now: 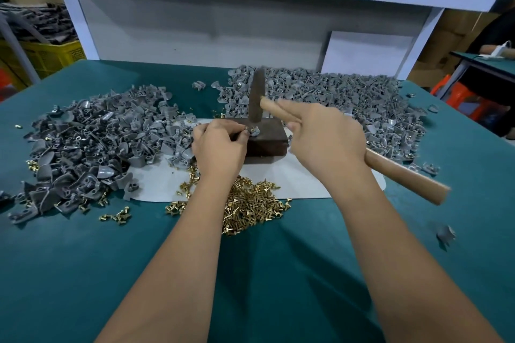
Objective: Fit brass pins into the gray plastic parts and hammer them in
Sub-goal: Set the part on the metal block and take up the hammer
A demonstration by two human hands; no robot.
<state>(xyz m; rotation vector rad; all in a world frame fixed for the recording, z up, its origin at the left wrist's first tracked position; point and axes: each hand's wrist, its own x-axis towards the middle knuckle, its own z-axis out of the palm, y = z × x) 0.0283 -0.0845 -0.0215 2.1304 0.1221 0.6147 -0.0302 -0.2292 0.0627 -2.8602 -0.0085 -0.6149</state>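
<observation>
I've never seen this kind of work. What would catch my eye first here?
Probably the hammer, gripped in the right hand with its head down on a dark block mid-table, where the left hand pinches a gray part. Heaps of gray plastic parts flank it, brass pins glittering nearer the person.

- Gray parts (92, 136) are heaped left of the dark block (267, 139), and a second heap (348, 97) crowds its right and far sides.
- Brass pins (250, 203) lie scattered just in front of the block.
- The near tabletop (278, 273) is bare green cloth.
- A white back panel (209, 25) walls off the far edge.
</observation>
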